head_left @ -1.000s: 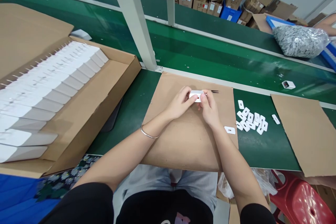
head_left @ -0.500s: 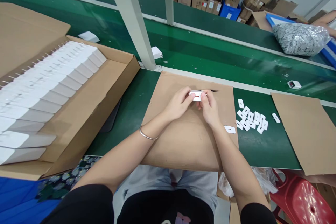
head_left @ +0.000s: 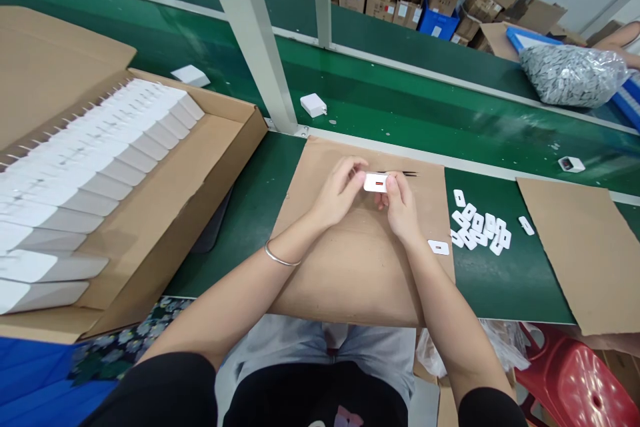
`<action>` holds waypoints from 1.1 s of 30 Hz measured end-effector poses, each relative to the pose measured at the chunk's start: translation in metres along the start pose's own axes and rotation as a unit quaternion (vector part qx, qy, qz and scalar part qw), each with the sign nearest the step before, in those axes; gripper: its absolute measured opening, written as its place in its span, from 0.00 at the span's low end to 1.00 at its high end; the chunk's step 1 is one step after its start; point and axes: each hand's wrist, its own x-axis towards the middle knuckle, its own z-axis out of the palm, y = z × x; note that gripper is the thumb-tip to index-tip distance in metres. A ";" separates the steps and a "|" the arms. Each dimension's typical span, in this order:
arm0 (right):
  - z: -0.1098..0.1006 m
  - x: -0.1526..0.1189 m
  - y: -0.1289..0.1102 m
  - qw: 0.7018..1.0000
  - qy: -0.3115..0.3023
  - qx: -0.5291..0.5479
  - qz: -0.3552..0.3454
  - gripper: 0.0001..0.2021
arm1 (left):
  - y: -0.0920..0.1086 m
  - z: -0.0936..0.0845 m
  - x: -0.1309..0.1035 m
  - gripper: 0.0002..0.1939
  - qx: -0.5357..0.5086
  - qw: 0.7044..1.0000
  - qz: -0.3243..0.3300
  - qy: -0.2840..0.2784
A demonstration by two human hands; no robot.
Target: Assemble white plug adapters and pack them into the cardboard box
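A white USB charger [head_left: 375,183] with a reddish-orange port faces up above the cardboard sheet [head_left: 345,267]. My right hand [head_left: 400,205] pinches its right end between thumb and fingers. At the left end is my left hand [head_left: 343,190], its fingers apart and curved, the thumb tip close to or just touching the charger's edge. Dark tweezers [head_left: 405,173] lie behind the hands, partly covered. One white slotted faceplate [head_left: 439,247] rests by my right forearm, and several similar faceplates [head_left: 477,223] are heaped on the green table to the right.
An open carton [head_left: 220,140] with rows of white charger housings [head_left: 100,153] stands at the left. White chargers [head_left: 313,105] ride on the green conveyor [head_left: 425,107] beyond a metal post [head_left: 255,33]. Another cardboard sheet [head_left: 585,253] and a red stool [head_left: 590,380] are at the right.
My left fingers have lifted off the charger and spread, while my right hand keeps hold of it. The chargers on the conveyor have shifted to the right.
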 end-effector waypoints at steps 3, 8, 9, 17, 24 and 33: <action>0.002 0.003 0.004 0.998 -0.003 0.027 0.048 0.30 | 0.004 0.000 0.000 0.22 0.052 0.995 0.067 -0.046; -0.001 0.007 0.008 0.999 0.016 -0.005 0.049 0.29 | 0.001 0.008 -0.001 0.13 0.093 0.990 0.053 -0.089; -0.003 0.007 0.008 0.999 0.024 -0.021 0.025 0.25 | -0.001 0.009 0.000 0.12 0.109 0.990 0.042 -0.083; -0.005 0.008 0.007 0.997 0.017 -0.059 -0.043 0.17 | -0.010 0.007 0.004 0.12 0.175 0.982 0.027 -0.072; -0.004 0.008 0.005 0.999 0.045 0.011 -0.025 0.18 | -0.009 0.005 0.004 0.21 0.156 0.986 0.007 -0.061; -0.012 0.008 -0.001 0.987 0.157 0.034 -0.001 0.16 | -0.025 0.019 0.001 0.20 0.152 0.984 0.003 -0.095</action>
